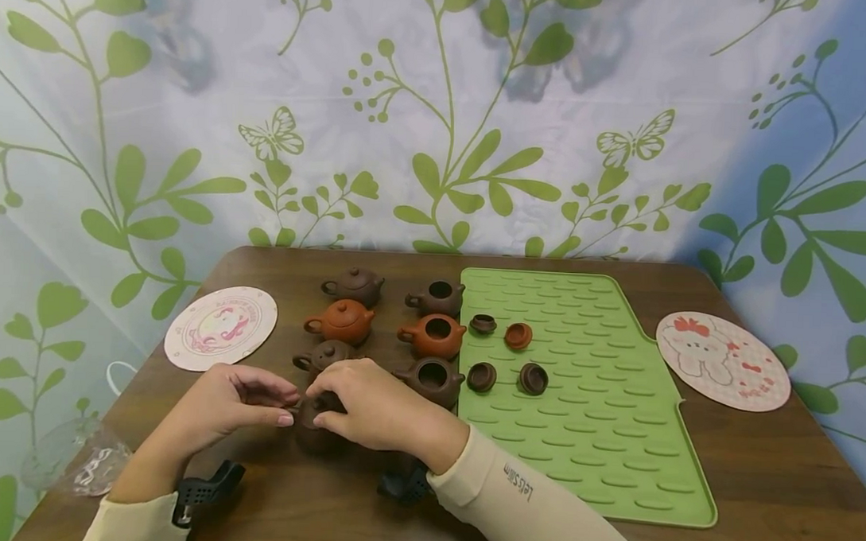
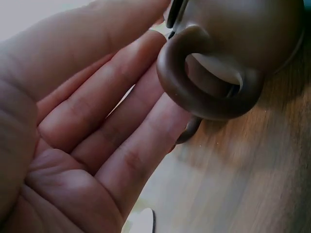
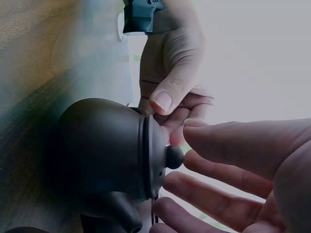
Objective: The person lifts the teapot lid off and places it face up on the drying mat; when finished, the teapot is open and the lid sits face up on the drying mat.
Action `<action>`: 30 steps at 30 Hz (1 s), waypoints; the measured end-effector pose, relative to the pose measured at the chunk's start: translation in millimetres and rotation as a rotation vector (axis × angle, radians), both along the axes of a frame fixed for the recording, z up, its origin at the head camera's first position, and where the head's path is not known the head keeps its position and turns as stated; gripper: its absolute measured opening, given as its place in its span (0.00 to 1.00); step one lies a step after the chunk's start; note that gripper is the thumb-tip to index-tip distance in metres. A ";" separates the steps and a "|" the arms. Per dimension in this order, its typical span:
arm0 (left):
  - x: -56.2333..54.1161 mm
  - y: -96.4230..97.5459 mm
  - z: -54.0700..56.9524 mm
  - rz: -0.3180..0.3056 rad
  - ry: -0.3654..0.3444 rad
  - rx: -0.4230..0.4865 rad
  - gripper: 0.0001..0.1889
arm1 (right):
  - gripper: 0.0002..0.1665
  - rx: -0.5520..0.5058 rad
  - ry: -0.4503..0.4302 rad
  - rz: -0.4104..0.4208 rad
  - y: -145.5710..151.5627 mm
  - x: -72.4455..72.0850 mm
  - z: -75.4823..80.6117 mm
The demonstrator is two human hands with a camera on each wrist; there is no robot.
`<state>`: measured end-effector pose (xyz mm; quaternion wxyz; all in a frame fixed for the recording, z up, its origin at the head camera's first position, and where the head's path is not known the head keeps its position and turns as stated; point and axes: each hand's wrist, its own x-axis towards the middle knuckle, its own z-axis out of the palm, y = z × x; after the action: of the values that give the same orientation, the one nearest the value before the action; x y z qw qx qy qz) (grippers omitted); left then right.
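A dark brown teapot (image 1: 317, 435) stands nearest the person on the table, its lid (image 3: 155, 162) seated on top. My left hand (image 1: 231, 399) is at its handle (image 2: 211, 109), fingers extended beside it and the thumb apart; contact is unclear. Over the lid's knob (image 3: 174, 157) my right hand (image 1: 378, 404) spreads its thumb and fingers, with a gap showing around the knob in the right wrist view. Behind it in the same row are another lidded dark teapot (image 1: 332, 353), an orange one (image 1: 341, 323) and a brown one (image 1: 355, 286).
Lidless teapots in brown (image 1: 437, 299), orange (image 1: 433, 338) and dark brown (image 1: 432, 383) form a second row. Several loose lids (image 1: 519, 336) lie on the green mat (image 1: 585, 419). Round pads lie left (image 1: 221, 328) and right (image 1: 723, 360). Clear plastic (image 1: 100, 470) sits at the left edge.
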<state>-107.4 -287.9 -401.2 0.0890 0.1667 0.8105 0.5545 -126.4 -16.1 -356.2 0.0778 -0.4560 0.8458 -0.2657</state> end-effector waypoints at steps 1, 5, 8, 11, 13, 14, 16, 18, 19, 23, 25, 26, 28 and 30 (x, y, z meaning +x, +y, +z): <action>0.3 0.3 0.3 0.007 0.004 -0.005 0.15 | 0.18 0.006 0.008 0.000 -0.4 -0.3 -0.6; 1.6 0.7 0.7 0.028 0.036 -0.042 0.15 | 0.18 0.022 0.029 -0.001 -1.9 -1.0 -2.8; 2.1 0.7 1.1 0.044 0.053 -0.076 0.13 | 0.17 0.019 0.042 -0.003 -2.5 -1.1 -4.3; 2.2 1.2 1.8 0.067 0.060 -0.106 0.12 | 0.17 0.014 0.049 -0.007 -3.3 -1.7 -6.3; 2.4 1.4 2.1 0.071 0.064 -0.116 0.11 | 0.17 0.011 0.048 -0.010 -4.0 -1.9 -7.3; 2.8 1.5 2.1 0.073 0.066 -0.120 0.11 | 0.17 0.009 0.047 -0.010 -4.5 -1.8 -7.9; 3.5 1.8 2.0 0.072 0.070 -0.121 0.11 | 0.16 0.007 0.050 -0.011 -5.5 -1.2 -9.0; 4.1 2.3 1.7 0.070 0.074 -0.119 0.10 | 0.16 0.006 0.057 -0.016 -6.3 -0.1 -10.2; 4.4 2.5 1.3 0.071 0.074 -0.117 0.10 | 0.16 0.006 0.062 -0.019 -6.6 0.5 -11.0; 4.9 3.1 -0.8 0.073 0.083 -0.115 0.09 | 0.15 0.002 0.090 -0.039 -8.2 2.7 -14.6; 5.1 3.3 -1.7 0.074 0.088 -0.119 0.09 | 0.14 -0.008 0.101 -0.048 -8.9 3.2 -16.4; 5.3 3.5 -1.7 0.075 0.091 -0.123 0.09 | 0.14 -0.015 0.107 -0.051 -9.3 3.4 -17.1; 5.6 4.1 -1.4 0.077 0.099 -0.131 0.09 | 0.13 -0.032 0.114 -0.059 -10.0 3.4 -18.3; 5.9 4.8 -0.7 0.076 0.108 -0.137 0.09 | 0.12 -0.051 0.120 -0.065 -10.3 3.3 -19.3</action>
<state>-101.5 -283.1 -401.9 0.0350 0.1589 0.8558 0.4910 -123.1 -26.3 -375.5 0.0067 -0.4455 0.8561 -0.2619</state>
